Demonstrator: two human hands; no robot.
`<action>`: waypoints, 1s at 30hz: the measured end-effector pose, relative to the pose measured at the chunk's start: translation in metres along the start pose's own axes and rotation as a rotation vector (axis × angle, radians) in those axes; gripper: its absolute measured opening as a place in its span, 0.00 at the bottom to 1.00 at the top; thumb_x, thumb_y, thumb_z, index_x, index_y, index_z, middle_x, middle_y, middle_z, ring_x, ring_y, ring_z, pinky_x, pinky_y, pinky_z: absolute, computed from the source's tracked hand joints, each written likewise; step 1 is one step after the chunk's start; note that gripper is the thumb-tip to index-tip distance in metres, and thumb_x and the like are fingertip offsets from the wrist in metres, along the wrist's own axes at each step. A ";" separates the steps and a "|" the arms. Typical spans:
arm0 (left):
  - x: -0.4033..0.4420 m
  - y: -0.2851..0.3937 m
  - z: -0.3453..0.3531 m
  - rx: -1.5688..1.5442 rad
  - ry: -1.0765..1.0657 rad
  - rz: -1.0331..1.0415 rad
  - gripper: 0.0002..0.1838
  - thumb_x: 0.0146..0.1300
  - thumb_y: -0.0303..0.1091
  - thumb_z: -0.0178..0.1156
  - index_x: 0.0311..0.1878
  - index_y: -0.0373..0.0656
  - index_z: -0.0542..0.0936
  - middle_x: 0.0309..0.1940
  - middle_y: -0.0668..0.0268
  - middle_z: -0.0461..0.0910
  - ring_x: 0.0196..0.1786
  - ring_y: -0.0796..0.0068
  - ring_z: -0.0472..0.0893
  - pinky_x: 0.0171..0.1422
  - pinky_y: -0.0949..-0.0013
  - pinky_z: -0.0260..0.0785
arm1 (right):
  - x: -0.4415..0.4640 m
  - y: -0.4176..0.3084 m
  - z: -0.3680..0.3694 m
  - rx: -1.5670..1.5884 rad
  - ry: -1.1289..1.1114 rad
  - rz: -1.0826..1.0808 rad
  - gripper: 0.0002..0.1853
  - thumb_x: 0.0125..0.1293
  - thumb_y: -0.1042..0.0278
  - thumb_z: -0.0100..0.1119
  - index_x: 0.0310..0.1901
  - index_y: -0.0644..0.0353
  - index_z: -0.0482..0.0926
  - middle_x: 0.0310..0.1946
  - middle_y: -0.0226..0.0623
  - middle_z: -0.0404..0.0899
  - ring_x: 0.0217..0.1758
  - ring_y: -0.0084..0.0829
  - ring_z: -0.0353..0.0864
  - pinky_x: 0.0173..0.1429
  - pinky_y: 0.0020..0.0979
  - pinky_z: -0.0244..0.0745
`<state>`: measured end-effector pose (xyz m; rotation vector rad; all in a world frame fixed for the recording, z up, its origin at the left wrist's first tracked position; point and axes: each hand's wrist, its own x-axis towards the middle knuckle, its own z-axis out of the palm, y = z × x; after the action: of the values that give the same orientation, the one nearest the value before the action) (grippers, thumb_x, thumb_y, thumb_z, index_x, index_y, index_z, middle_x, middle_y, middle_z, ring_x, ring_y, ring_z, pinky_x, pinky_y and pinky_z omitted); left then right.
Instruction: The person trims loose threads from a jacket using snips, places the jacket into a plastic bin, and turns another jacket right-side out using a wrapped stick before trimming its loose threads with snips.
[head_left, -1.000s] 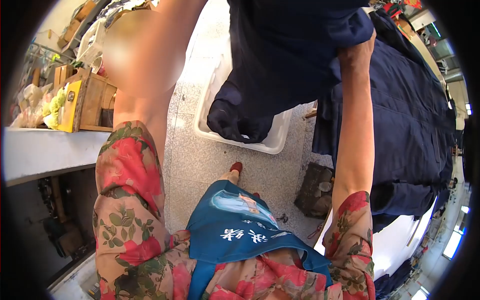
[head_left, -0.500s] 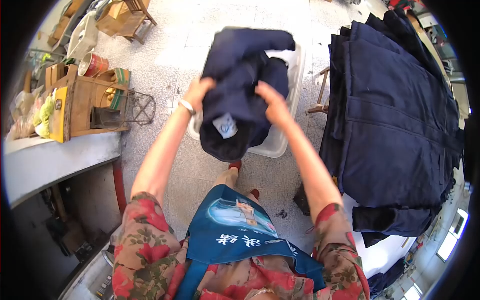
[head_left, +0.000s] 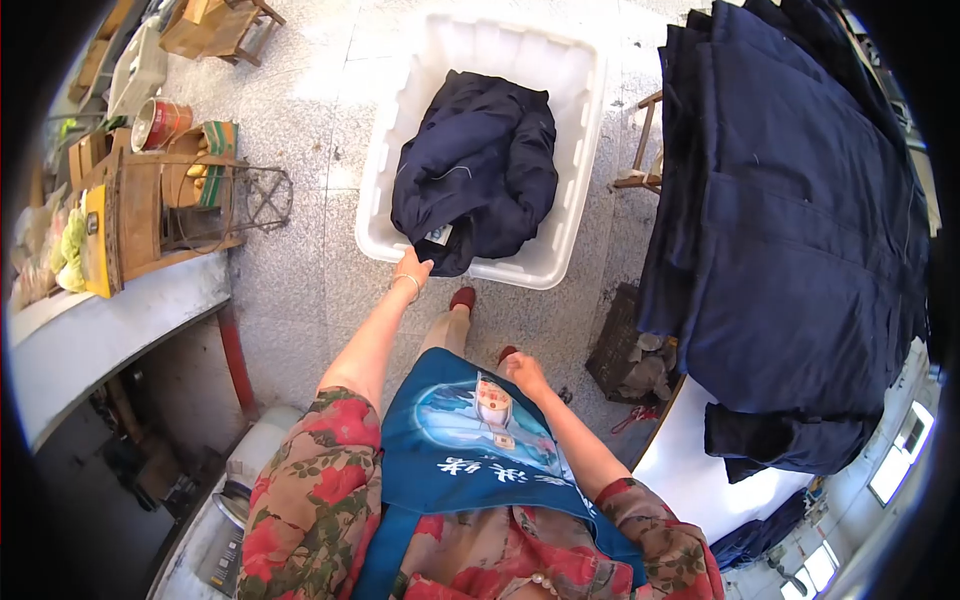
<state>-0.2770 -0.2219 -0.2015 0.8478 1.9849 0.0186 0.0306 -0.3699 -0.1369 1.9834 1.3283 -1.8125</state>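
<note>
A folded navy jacket [head_left: 490,165] lies in a white plastic tub [head_left: 578,200] on the floor. Its dark collar opening faces me, with a white label [head_left: 438,235] inside. My left hand [head_left: 412,268] pinches the collar edge at the tub's near rim. Close in front of my blue apron [head_left: 450,480], my right hand [head_left: 525,375] is held with its fingers curled in, away from the jacket; nothing shows in it.
A thick stack of navy garments [head_left: 800,220] covers a table on the right. Beneath it stands a dark crate [head_left: 615,345]. On the left are a wooden cabinet [head_left: 145,210], a red bucket [head_left: 160,124] and a white ledge [head_left: 120,320]. A wooden chair [head_left: 225,30] stands at far left.
The jacket, held up over the tub by both hands before, now rests inside it. My right hand has let go and drawn back toward my apron. My left hand has moved to the collar.
</note>
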 end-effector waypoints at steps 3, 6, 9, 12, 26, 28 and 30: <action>0.015 -0.022 0.004 -0.028 0.028 0.048 0.31 0.54 0.37 0.64 0.60 0.35 0.67 0.52 0.45 0.75 0.58 0.49 0.73 0.61 0.57 0.66 | -0.003 0.005 0.008 0.060 0.094 -0.025 0.15 0.55 0.72 0.57 0.45 0.65 0.78 0.37 0.47 0.82 0.44 0.40 0.82 0.49 0.34 0.75; 0.054 -0.061 0.014 -0.177 0.004 0.117 0.31 0.53 0.34 0.64 0.60 0.35 0.67 0.40 0.52 0.80 0.40 0.63 0.82 0.41 0.64 0.74 | 0.010 -0.014 0.007 0.171 0.124 -0.015 0.15 0.54 0.76 0.57 0.46 0.64 0.77 0.37 0.40 0.82 0.40 0.30 0.81 0.47 0.30 0.75; 0.019 -0.039 -0.008 -0.021 -0.077 0.122 0.23 0.57 0.32 0.61 0.56 0.39 0.72 0.35 0.58 0.81 0.34 0.69 0.82 0.32 0.69 0.73 | 0.040 -0.024 0.009 0.304 0.083 -0.050 0.16 0.56 0.77 0.56 0.48 0.68 0.76 0.39 0.42 0.81 0.41 0.30 0.80 0.46 0.29 0.75; -0.005 -0.042 0.003 -0.179 -0.169 0.073 0.15 0.58 0.31 0.59 0.49 0.40 0.77 0.32 0.62 0.81 0.31 0.70 0.83 0.31 0.69 0.74 | 0.033 -0.043 -0.002 0.474 0.025 -0.073 0.17 0.58 0.77 0.55 0.50 0.68 0.74 0.42 0.43 0.80 0.41 0.30 0.80 0.45 0.29 0.75; 0.014 0.070 -0.033 -0.929 0.209 0.012 0.09 0.61 0.32 0.59 0.42 0.40 0.79 0.27 0.64 0.80 0.22 0.78 0.77 0.24 0.75 0.72 | -0.094 0.063 0.013 0.590 0.096 0.402 0.14 0.60 0.73 0.58 0.49 0.62 0.74 0.35 0.35 0.80 0.32 0.27 0.81 0.35 0.28 0.77; 0.018 0.089 -0.033 -1.009 0.254 -0.029 0.07 0.61 0.31 0.60 0.40 0.40 0.80 0.26 0.64 0.80 0.20 0.79 0.76 0.23 0.76 0.72 | -0.111 0.067 0.018 0.634 0.120 0.438 0.14 0.60 0.73 0.58 0.49 0.61 0.75 0.35 0.35 0.80 0.32 0.27 0.81 0.34 0.27 0.77; 0.023 0.102 -0.033 -1.130 0.254 -0.087 0.06 0.60 0.30 0.59 0.38 0.40 0.79 0.24 0.64 0.80 0.19 0.79 0.75 0.22 0.75 0.71 | -0.123 0.064 0.026 0.706 0.150 0.477 0.14 0.60 0.73 0.59 0.48 0.61 0.75 0.35 0.35 0.80 0.32 0.27 0.81 0.34 0.27 0.77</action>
<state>-0.2530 -0.1207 -0.1658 0.0078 1.8146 1.1239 0.0689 -0.4854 -0.0654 2.5044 0.1546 -2.0619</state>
